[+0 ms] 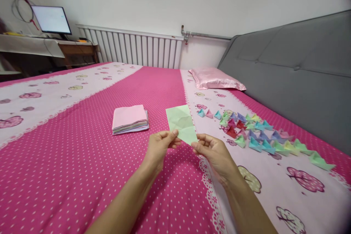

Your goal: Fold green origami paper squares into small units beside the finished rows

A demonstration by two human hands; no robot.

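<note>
A pale green sheet of origami paper [181, 120] with faint crease lines is held up above the bed, tilted. My left hand [161, 144] pinches its lower left edge, thumb on top. At the lower right corner, my right hand [212, 150] grips the same sheet between thumb and fingers. Left of the hands lies a stack of coloured paper [130, 119], pink on top. To the right, several small folded paper boats [255, 144] in blue, green, yellow, red, pink and purple stand in rows.
The bed [82, 157] has a pink dotted cover with pale printed bands. A pink pillow [215, 78] lies near the grey headboard [290, 58]. Behind are a white radiator [137, 45] and a desk [74, 49] with a monitor [52, 20].
</note>
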